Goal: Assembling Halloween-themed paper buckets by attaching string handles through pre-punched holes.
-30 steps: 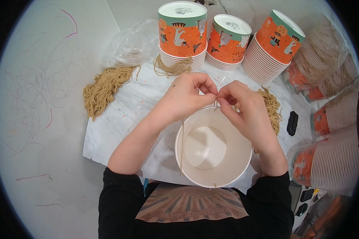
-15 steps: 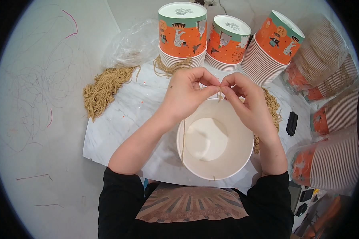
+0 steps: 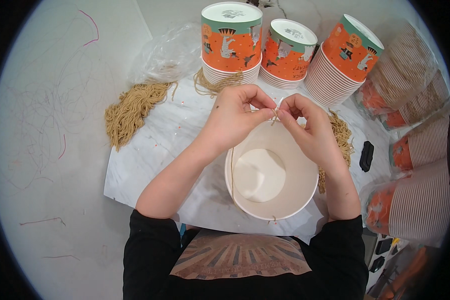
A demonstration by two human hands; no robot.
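A white paper bucket (image 3: 297, 187) stands open end up in front of me, its inside bare. Tan cord (image 3: 232, 172) hangs down its left side from my left hand, and a small bit of cord shows at the near rim. Above the far rim, my left hand (image 3: 240, 112) pinches the cord between thumb and forefinger. My right hand (image 3: 307, 125) pinches it too, with the fingertips of both hands almost touching. A short loop or knot of cord shows between them; its exact form is too small to make out.
Behind stand three upside-down stacks of orange and green printed buckets (image 3: 231, 45). Tan cord bundles lie at left (image 3: 132, 112) and right (image 3: 341, 135). A clear plastic bag (image 3: 167, 55) sits back left, a black object (image 3: 366, 156) at right. Bagged bucket stacks (image 3: 420, 200) line the right side.
The near rim of the bucket has lifted slightly away from me, so the bucket sits a little differently. Both hands keep their pinch on the cord, the right shifting slightly.
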